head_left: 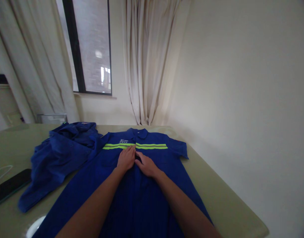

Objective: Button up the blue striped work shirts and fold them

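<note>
On a greenish table [206, 178] lies a blue garment [139, 188]; left hand [127, 158] and right hand [147, 166] rest side by side at its front by yellow-green stripes [154, 146], fingers mostly together — whether gripping it, I cannot tell.

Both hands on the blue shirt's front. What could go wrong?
Uneven tugging by left hand and right hand could skew the stripes on the blue shirt. The crumpled garment beside it might drag along. The white object by its edge could get bumped.
</note>
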`<action>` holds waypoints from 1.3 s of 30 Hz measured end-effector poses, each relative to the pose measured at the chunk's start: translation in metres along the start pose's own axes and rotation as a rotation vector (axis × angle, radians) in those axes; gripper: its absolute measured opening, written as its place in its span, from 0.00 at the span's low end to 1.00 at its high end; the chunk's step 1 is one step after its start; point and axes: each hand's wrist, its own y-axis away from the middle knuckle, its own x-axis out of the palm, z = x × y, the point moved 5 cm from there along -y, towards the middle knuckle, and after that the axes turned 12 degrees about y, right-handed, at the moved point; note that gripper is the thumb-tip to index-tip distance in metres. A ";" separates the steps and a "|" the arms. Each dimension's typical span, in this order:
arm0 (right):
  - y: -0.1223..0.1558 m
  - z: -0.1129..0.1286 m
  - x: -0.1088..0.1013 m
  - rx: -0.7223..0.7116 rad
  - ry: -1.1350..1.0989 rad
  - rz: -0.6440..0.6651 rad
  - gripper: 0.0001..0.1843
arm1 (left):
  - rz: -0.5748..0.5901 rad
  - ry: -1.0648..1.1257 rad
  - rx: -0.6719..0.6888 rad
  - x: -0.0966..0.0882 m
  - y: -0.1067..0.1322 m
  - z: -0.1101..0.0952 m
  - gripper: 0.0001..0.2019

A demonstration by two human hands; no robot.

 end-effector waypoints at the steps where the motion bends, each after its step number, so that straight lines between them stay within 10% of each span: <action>1: 0.012 0.009 -0.005 -0.002 0.051 0.001 0.24 | 0.009 -0.004 0.009 0.000 0.001 0.000 0.23; 8: 0.112 0.075 -0.002 -0.214 0.200 0.230 0.45 | 0.030 -0.018 -0.024 0.003 0.003 -0.002 0.24; 15: 0.138 0.094 -0.010 -0.306 0.275 0.268 0.44 | 0.082 -0.048 -0.064 0.003 0.014 -0.008 0.28; 20: 0.092 0.089 -0.024 -0.306 0.390 0.245 0.29 | 0.079 -0.093 -0.092 0.000 0.039 -0.023 0.30; 25: -0.008 0.041 -0.032 0.211 0.431 -0.174 0.13 | 0.097 -0.128 -0.090 -0.001 0.075 -0.052 0.30; 29: -0.040 -0.007 -0.001 0.453 0.341 -0.223 0.16 | 0.047 -0.132 -0.094 -0.013 0.090 -0.061 0.29; 39: -0.024 -0.057 0.011 0.459 -0.168 -0.390 0.17 | -0.001 -0.168 -0.134 -0.018 0.009 -0.044 0.21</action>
